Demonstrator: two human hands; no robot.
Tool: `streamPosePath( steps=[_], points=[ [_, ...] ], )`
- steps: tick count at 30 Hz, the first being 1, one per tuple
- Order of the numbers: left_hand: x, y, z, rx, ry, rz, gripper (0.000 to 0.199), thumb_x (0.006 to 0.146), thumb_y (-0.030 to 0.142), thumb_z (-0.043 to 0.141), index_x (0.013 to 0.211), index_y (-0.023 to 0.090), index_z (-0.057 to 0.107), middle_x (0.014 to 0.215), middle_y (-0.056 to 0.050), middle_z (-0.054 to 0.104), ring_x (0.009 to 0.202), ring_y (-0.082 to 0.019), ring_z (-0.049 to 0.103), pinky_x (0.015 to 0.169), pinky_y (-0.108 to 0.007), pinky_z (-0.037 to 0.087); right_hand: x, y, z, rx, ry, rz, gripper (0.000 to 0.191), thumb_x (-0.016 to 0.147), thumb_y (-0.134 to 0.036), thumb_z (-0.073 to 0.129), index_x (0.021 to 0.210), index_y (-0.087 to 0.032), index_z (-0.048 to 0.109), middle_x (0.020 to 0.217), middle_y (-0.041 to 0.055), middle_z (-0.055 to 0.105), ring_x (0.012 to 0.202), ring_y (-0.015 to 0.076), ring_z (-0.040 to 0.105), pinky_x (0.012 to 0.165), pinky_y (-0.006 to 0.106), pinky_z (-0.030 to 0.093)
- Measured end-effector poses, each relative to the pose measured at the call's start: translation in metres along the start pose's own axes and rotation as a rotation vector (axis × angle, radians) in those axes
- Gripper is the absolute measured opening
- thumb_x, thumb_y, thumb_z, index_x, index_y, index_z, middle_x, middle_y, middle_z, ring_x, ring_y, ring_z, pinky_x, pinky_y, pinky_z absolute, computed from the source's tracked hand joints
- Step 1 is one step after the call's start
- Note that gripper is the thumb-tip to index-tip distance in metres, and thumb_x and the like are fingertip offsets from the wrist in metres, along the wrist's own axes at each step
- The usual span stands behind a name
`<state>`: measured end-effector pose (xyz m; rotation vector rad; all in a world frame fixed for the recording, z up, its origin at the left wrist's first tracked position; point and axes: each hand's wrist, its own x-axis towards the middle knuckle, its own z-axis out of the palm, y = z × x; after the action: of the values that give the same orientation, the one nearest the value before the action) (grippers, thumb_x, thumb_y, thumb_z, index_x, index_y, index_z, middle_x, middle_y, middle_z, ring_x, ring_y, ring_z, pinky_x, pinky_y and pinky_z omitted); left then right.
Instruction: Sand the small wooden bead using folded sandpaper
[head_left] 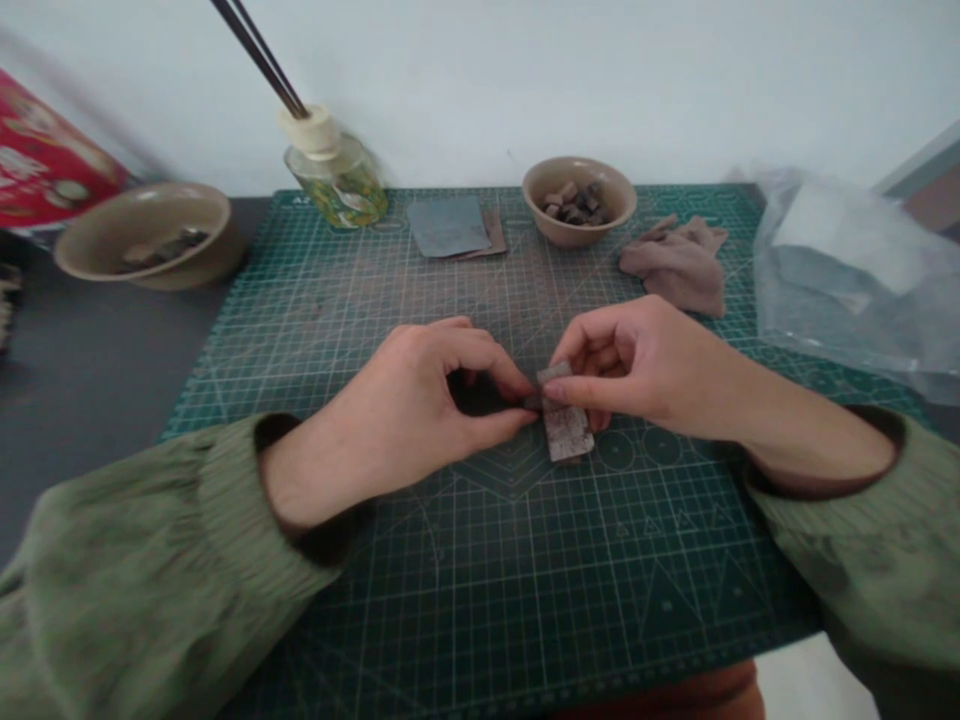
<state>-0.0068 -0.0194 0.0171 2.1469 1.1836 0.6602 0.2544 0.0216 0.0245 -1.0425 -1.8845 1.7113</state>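
Above the middle of a green cutting mat (pixel 487 600), my two hands meet. My left hand (pixel 420 400) pinches a small dark piece (pixel 532 402) between thumb and forefinger; most of it is hidden by the fingertips. My right hand (pixel 637 350) grips a worn grey-brown strip of sandpaper (pixel 568 430), thumb on top and fingers behind it. The strip touches or overlaps the small piece's right end. Behind my hands, a brown bowl (pixel 577 235) holds several small brown and dark chunks (pixel 576 205). Grey and brown sandpaper sheets (pixel 448 228) lie stacked to its left.
A crumpled brownish cloth (pixel 679 265) lies right of the bowl, near a clear plastic bag (pixel 840 270). At the back left stand a reed diffuser bottle (pixel 341 185), a second brown bowl (pixel 210 255) with pieces inside, and a red package (pixel 45 155). A white wall (pixel 465 80) rises behind.
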Motion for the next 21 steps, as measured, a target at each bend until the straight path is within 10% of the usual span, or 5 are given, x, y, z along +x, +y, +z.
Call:
streamPosePath(
  steps=[21],
  points=[
    [0.001, 0.001, 0.005, -0.053, 0.033, -0.086, 0.004, 0.086, 0.025, 0.094, 0.087, 0.027, 0.091, 0.087, 0.003, 0.083, 0.081, -0.015, 0.073, 0.074, -0.031, 0.052, 0.002, -0.002, 0.011, 0.013, 0.047, -0.021, 0.026, 0.085, -0.021, 0.101, 0.088, -0.016, 0.076, 0.067, 0.0006, 0.081, 0.05, 0.0123, 0.073, 0.046, 0.016, 0.056]
  ],
)
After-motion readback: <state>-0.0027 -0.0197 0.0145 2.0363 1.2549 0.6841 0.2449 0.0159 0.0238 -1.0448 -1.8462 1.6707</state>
